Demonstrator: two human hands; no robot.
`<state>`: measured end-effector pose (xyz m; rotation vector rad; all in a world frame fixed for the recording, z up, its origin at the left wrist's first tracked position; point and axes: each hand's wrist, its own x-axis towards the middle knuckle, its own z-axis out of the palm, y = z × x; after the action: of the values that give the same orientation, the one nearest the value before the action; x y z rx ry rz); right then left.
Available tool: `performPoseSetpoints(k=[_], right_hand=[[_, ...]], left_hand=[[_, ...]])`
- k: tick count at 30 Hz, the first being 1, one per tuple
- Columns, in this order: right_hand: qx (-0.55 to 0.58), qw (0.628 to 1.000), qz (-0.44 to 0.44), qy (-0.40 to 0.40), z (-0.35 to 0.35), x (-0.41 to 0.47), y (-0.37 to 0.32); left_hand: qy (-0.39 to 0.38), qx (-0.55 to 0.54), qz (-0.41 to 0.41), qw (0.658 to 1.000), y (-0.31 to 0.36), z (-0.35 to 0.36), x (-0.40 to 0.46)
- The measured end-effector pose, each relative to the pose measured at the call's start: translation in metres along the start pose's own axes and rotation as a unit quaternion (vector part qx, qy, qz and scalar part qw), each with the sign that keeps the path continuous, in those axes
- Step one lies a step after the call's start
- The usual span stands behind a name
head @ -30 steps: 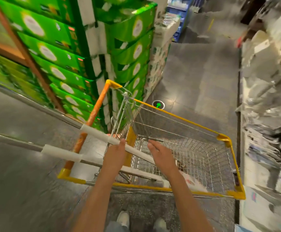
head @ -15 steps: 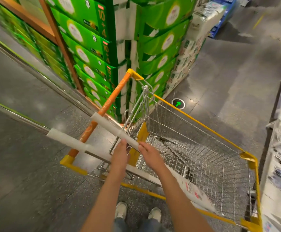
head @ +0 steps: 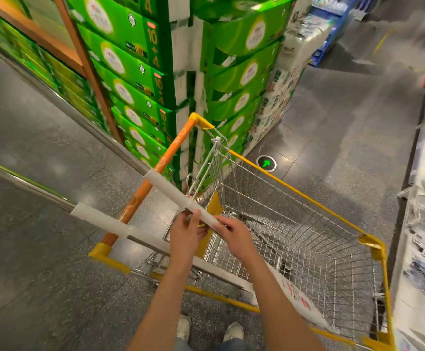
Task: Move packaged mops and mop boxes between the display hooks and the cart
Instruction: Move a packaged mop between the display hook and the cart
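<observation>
Two shoes (head: 207, 330) stand on the speckled grey floor (head: 41, 274). Two hands meet over one wire cart (head: 338, 269): the left hand (head: 187, 234) and the right hand (head: 234, 235) both have their fingers curled round the upper of two packaged mops (head: 181, 196), whose handles run out left across the cart's orange bar. Beyond, stacked green boxes (head: 234, 79) fill the shelving, and one green arrow marker (head: 266, 163) sits in the floor.

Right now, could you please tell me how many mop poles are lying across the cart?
2. The upper mop pole crosses the cart's orange handle, both hands gripping its white sleeve. The lower mop pole lies nearer the person. Their far ends leave the picture.
</observation>
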<state>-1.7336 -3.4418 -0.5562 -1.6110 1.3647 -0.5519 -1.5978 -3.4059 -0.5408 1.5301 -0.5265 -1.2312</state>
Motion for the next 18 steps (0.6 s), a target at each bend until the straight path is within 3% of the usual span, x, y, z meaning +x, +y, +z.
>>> performPoseSetpoints(k=[8, 18], right_hand=[[0.044, 0.991, -0.074, 0.103, -0.043, -0.004, -0.049], [0.101, 0.951, -0.143, 0.256, -0.104, -0.035, -0.119]], left_hand=[[-0.048, -0.066, 0.084, 0.993, 0.073, 0.026, -0.016], [-0.134, -0.109, 0.132, 0.976, 0.162, 0.062, -0.060]])
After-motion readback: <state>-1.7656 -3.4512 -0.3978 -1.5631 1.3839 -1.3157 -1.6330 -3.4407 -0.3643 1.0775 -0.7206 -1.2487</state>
